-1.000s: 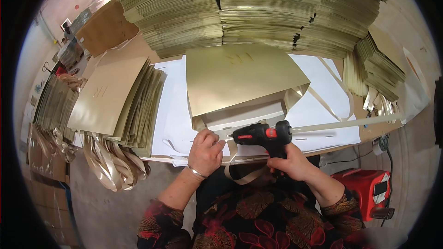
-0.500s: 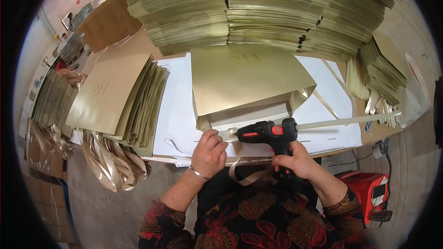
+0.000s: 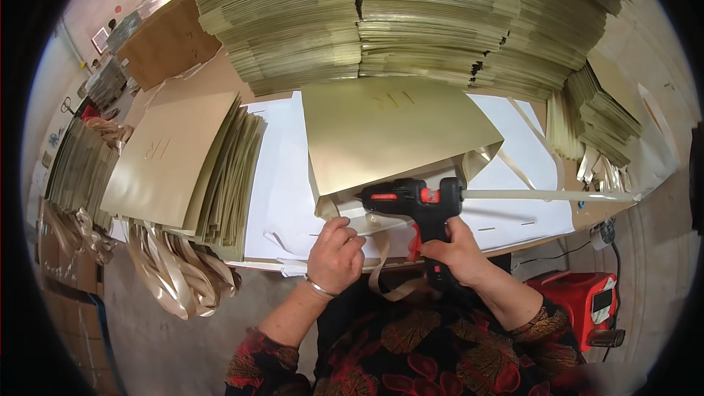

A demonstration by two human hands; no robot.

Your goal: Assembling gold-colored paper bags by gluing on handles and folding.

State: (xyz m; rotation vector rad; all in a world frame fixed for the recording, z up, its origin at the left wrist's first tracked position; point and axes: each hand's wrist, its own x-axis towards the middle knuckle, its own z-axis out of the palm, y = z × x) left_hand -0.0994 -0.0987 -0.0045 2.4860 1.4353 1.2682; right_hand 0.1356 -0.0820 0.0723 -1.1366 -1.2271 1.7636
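Observation:
A gold paper bag lies on the white sheet in front of me, its opening toward me. My right hand is closed around the handle of a black and red hot glue gun. The gun's nozzle points left, at the bag's mouth, and its tip is hard to make out. From its back a long pale glue stick runs out to the right. Fingers curled, my left hand pinches the bag's near left edge; the fingertips are partly hidden. A satin ribbon hangs from the bag over the table edge.
Flat gold bags form a tall stack along the back. At left stands a row of bags with looped ribbons hanging down. More folded bags lie at right. A red machine with a cord sits below the table.
The glue gun has moved left and slightly away from me, its nozzle further over the bag's opening. My left hand has come slightly nearer me, still at the bag's edge.

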